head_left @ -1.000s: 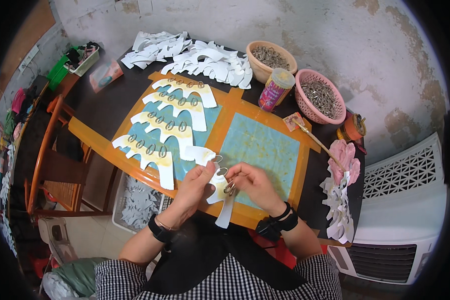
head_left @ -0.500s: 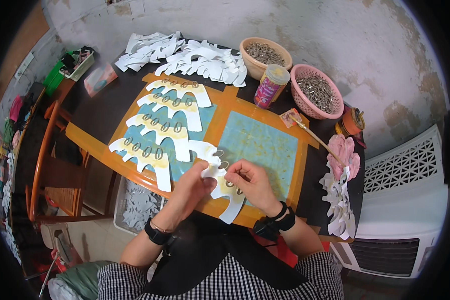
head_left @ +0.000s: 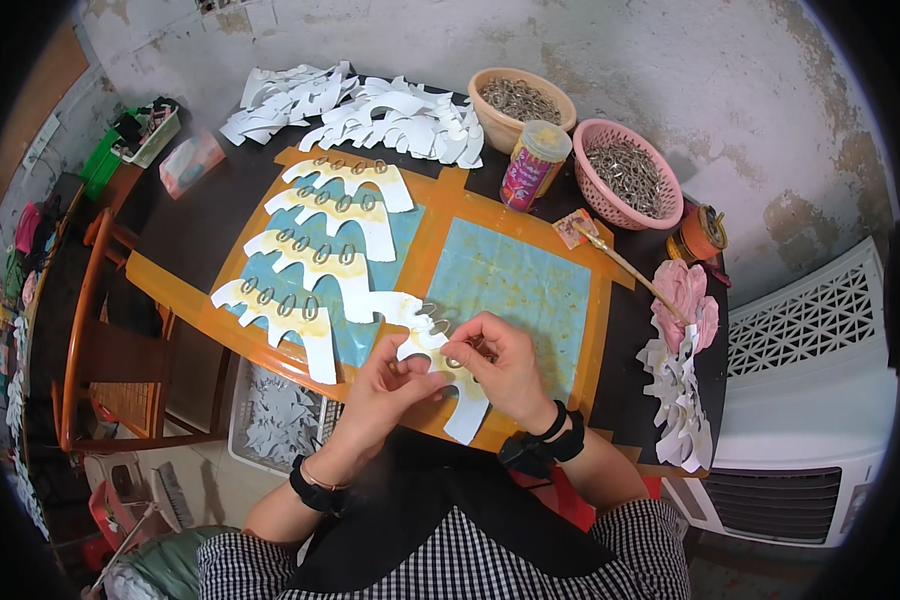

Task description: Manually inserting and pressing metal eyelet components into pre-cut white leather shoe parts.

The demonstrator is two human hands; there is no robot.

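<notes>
Left hand (head_left: pixel 378 392) has moved slightly lower along the white strip (head_left: pixel 467 418), its fingers further parted; right hand (head_left: pixel 505 362) stays over the metal rings (head_left: pixel 440 328). Nearest: the strip sits at the near-left corner of the right blue sheet (head_left: pixel 520 295), plain tail toward the body, far end running left of that sheet. Left thumb reaches the strip's edge, fingers curled; cannot tell if they pinch it. Right thumb and forefinger close together at a ring; grip hidden, cannot tell. Strip looks light, thin, bendy, likely easy to crease; yellow patches may be tacky. Best hold: plain white tail, steadying flat. Rings look small, stiff, probably slippery; pinch by the rim. Left of the sheet, four ringed strips (head_left: pixel 320 358) lie in a column. Beyond its far-right corner, a brush (head_left: pixel 625 266); past its far edge, a purple jar (head_left: pixel 528 182), then pink basket (head_left: pixel 610 200) and beige bowl (head_left: pixel 495 127), both holding rings. Farther, left of the bowl, loose white pieces (head_left: pixel 400 125).
</notes>
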